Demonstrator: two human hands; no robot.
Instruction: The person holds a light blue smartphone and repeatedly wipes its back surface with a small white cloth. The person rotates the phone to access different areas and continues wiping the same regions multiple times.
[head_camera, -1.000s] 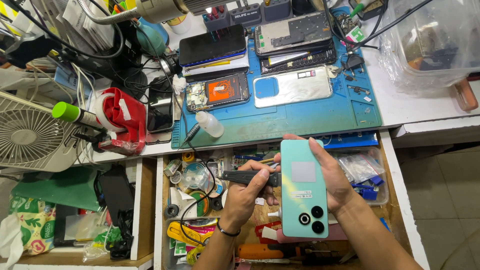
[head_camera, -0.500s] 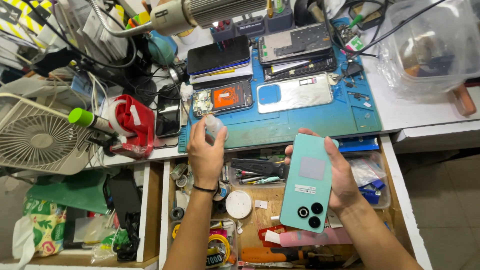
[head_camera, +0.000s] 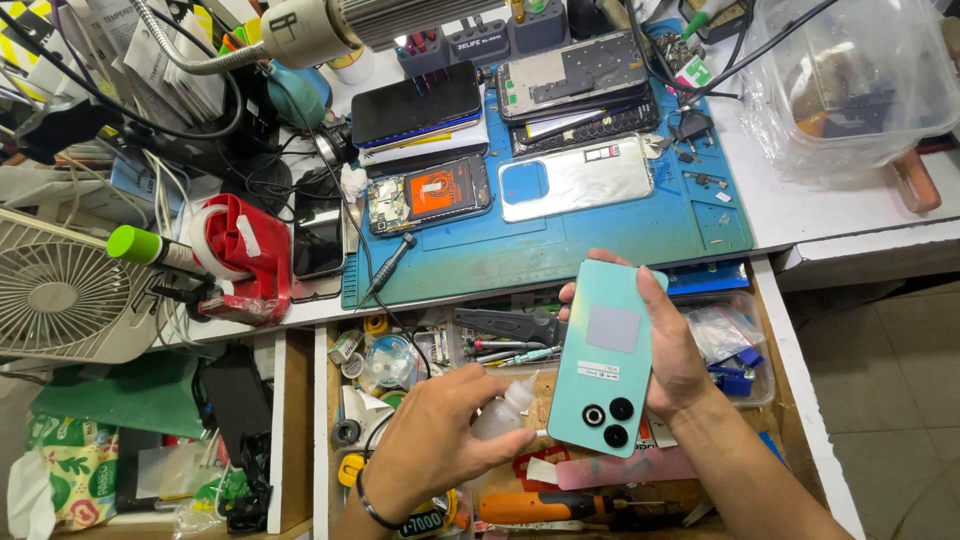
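Right hand (head_camera: 672, 362) grips a mint-green phone (head_camera: 606, 358), back side up, cameras toward the person, fingers wrapped round its edges, over the open drawer (head_camera: 790, 345). Left hand (head_camera: 440, 432) is closed round a small clear squeeze bottle (head_camera: 503, 412), nozzle apparently pointing at the phone's lower edge. Blue repair mat (head_camera: 600, 235) on the counter (head_camera: 800, 215) carries opened phones.

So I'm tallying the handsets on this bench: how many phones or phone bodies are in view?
6, maybe more hidden: mint phone in the right hand; on the mat, dark phone, opened phone, silver back, bare frame; black phone beside the mat.
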